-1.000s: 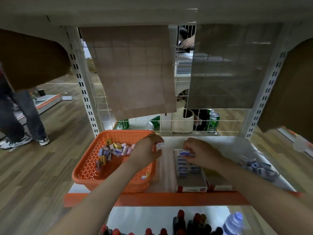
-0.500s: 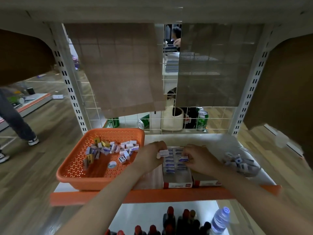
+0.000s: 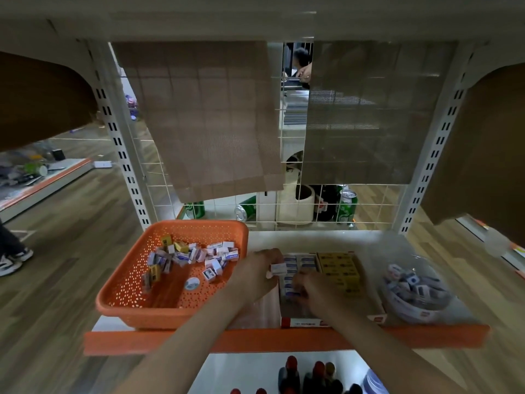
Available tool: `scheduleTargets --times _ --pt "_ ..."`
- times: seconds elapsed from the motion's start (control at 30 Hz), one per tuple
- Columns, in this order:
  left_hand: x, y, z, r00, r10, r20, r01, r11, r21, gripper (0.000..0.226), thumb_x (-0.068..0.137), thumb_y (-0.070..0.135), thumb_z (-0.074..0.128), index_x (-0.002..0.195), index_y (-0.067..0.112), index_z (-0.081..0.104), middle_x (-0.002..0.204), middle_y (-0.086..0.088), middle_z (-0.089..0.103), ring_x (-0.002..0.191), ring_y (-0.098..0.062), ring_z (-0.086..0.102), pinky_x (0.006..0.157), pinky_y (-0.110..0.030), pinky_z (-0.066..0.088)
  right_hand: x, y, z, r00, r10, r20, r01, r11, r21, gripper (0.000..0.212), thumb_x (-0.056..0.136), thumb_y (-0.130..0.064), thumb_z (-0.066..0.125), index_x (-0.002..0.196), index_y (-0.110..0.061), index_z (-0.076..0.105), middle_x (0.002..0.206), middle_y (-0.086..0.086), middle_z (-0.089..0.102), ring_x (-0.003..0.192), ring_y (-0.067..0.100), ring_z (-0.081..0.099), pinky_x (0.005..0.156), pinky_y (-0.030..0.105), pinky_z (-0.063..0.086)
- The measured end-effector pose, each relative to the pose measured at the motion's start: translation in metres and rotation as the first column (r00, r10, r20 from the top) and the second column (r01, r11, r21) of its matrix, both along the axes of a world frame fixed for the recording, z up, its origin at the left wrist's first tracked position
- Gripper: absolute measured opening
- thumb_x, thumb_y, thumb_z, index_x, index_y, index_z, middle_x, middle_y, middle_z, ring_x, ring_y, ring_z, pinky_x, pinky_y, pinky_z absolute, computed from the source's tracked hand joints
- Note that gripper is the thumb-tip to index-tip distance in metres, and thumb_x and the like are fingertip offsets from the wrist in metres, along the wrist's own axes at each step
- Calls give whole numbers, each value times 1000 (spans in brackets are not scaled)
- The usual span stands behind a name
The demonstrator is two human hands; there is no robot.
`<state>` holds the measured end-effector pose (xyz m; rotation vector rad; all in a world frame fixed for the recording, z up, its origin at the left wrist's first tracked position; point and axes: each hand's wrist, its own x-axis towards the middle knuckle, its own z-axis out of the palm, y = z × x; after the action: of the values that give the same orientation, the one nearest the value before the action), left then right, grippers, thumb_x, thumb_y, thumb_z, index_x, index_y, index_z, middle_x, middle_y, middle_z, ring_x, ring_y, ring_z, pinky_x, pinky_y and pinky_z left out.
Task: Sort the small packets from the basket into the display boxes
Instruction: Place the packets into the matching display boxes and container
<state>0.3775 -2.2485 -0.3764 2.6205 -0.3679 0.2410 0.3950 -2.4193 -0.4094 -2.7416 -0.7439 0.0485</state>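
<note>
An orange perforated basket [image 3: 133, 294] sits on the shelf's left side with several small packets [image 3: 196, 253] piled at its back. To its right stands a display box [image 3: 301, 321] holding rows of blue-and-white packets [image 3: 308, 263]. Beside it another box holds yellow packets [image 3: 339, 270]. My left hand [image 3: 260, 275] hovers at the first box's left edge and pinches a small white packet [image 3: 279, 268]. My right hand [image 3: 315, 294] reaches into that box, fingers curled down on a blue-and-white packet among the rows.
A clear round tub [image 3: 416, 291] of small packets stands at the shelf's right. The shelf has an orange front lip [image 3: 284, 341] and a wire grid back [image 3: 284, 211] with cans behind it. Bottles [image 3: 309, 375] stand on the lower shelf. A person's shoe [image 3: 11, 260] is at far left.
My right hand has drawn back toward the front of the blue-and-white box. My left hand stays beside it with its packet. The view has shifted, showing the yellow box and tub more fully.
</note>
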Motion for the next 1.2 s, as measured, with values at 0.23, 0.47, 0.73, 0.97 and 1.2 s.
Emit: scheduleTargets --times 0.23,0.47,0.73,0.97,1.2 --pt "1 2 -2 999 -31 21 31 999 -12 25 81 8 60 105 16 59 105 0 61 92 -15 60 70 -25 49 1 2 1 999 -51 -1 51 996 67 19 89 -18 62 108 -17 63 120 -1 59 107 16 57 93 27 46" --pt "4 -2 -6 999 -46 7 47 997 -62 30 79 8 64 107 14 56 106 -1 57 88 -17 61 74 -34 54 5 -7 17 997 -78 7 72 952 298 31 78 -24 75 106 -23 61 98 -14 55 86 7 56 74 20 48" --pt "6 -18 -2 997 -79 -3 78 986 -147 37 81 7 64 113 15 46 108 -3 59 89 -16 60 68 -23 50 6 -12 30 994 -63 -92 105 802 588 25 74 -9 78 95 -12 66 96 -1 66 89 12 63 78 20 51" --pt "3 -24 -3 995 84 -60 -56 928 369 47 93 34 49 135 16 35 128 -4 49 115 -21 52 88 -30 42 9 -34 43 991 -73 -116 132 740 660 31 64 -19 77 78 -33 52 89 -7 70 87 8 67 75 33 55" --pt "0 -35 -13 975 177 -134 -58 785 617 36 97 35 43 125 13 48 123 -8 55 117 -26 50 102 -40 32 10 -73 52 994 -85 71 31 828 561 31 74 -5 69 71 -13 39 57 -2 40 53 8 33 53 26 29"
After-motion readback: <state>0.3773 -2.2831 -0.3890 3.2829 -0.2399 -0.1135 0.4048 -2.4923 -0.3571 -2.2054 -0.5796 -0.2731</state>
